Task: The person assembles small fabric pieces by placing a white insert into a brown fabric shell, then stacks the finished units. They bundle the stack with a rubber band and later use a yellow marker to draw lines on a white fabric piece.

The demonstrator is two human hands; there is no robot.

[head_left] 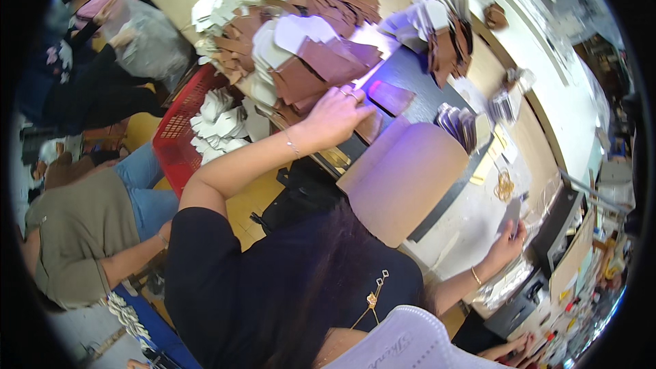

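My left hand (333, 117), with rings and a thin bracelet, reaches across the workbench and lies with bent fingers on the edge of a heap of brown cut pieces (321, 68). Its fingertips are by a flat brown piece (391, 96) lit by violet light. Whether it grips anything is hidden. My right hand (507, 242), at the right, holds up a small flat grey piece (511, 215) between its fingers. A tan cardboard sheet (403, 178) lies on the bench between my two hands.
White cut pieces fill a red basket (174, 138) beside the bench. More brown and white stacks (447, 34) stand further back, and rubber bands (504, 184) lie near my right hand. A seated person in an olive top (75, 232) is at the left, and another person (82, 75) is behind.
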